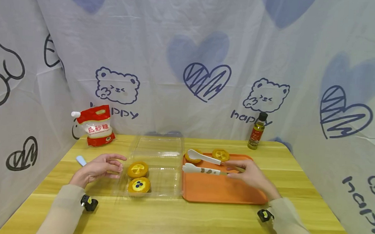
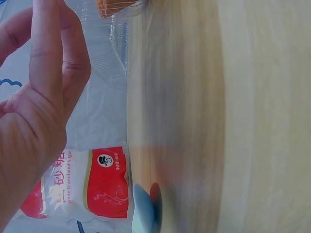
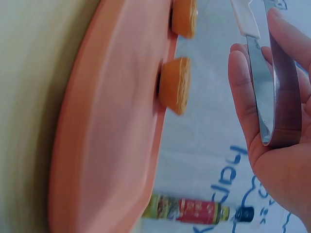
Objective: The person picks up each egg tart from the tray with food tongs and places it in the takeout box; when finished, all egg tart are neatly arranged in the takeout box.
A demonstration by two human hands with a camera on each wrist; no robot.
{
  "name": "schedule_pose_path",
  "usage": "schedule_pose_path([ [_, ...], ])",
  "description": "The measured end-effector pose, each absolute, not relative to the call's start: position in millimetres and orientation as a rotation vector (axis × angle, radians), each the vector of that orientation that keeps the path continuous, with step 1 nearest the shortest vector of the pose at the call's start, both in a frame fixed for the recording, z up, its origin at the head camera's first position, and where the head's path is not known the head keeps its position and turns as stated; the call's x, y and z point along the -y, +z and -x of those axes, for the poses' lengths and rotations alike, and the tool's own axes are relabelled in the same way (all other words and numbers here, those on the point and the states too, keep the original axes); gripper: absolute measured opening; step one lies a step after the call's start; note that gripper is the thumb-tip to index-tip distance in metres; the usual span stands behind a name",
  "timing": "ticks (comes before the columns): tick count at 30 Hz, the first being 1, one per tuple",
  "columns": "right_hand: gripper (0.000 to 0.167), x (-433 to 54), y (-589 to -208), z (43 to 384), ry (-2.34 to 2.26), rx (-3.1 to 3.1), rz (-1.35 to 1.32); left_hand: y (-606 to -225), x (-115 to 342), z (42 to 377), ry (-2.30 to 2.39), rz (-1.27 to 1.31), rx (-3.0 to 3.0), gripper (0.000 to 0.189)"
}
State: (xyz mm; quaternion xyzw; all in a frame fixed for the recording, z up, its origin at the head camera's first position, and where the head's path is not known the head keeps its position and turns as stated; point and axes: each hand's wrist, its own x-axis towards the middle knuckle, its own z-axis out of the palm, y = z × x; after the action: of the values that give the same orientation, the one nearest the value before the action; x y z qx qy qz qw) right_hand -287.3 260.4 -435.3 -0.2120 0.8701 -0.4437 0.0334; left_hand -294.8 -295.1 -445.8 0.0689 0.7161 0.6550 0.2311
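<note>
My right hand (image 1: 251,176) holds a pair of tongs (image 1: 205,171) above an orange tray (image 1: 221,190). The tongs have white, paw-shaped ends spread apart with nothing between them, and their bent metal band (image 3: 286,104) lies against my fingers and thumb in the right wrist view. Two tarts, one tart (image 1: 220,155) and another tart (image 1: 191,158) partly behind the tongs, sit at the tray's far side. My left hand (image 1: 100,169), fingers loosely bent, holds nothing beside an opened clear plastic box (image 1: 167,178). In that box are a fruit-topped tart (image 1: 138,169) and a blueberry-topped tart (image 1: 139,185).
A red-and-white sugar bag (image 1: 99,127) stands at the back left. Near my left hand lies a pale blue utensil (image 1: 81,160), partly hidden. An oil bottle (image 1: 256,132) stands behind the tray at the right, before the printed curtain.
</note>
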Motion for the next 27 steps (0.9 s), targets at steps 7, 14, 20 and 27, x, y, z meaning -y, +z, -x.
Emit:
schedule_pose_path([
  [7,0.048,-284,-439,285,-1.333,-2.754,0.573,-445,296,294,1.805,-0.191,-1.963,0.059],
  [14,0.053,-300,-444,282,-1.434,-2.651,0.526,-447,297,293,1.792,-0.196,-1.970,0.058],
  [20,0.053,-310,-441,281,-1.493,-2.640,0.490,-449,296,294,1.802,-0.209,-1.960,0.058],
  [27,0.053,-326,-442,287,-1.396,-2.769,0.444,-447,294,296,1.810,-0.192,-1.947,0.060],
])
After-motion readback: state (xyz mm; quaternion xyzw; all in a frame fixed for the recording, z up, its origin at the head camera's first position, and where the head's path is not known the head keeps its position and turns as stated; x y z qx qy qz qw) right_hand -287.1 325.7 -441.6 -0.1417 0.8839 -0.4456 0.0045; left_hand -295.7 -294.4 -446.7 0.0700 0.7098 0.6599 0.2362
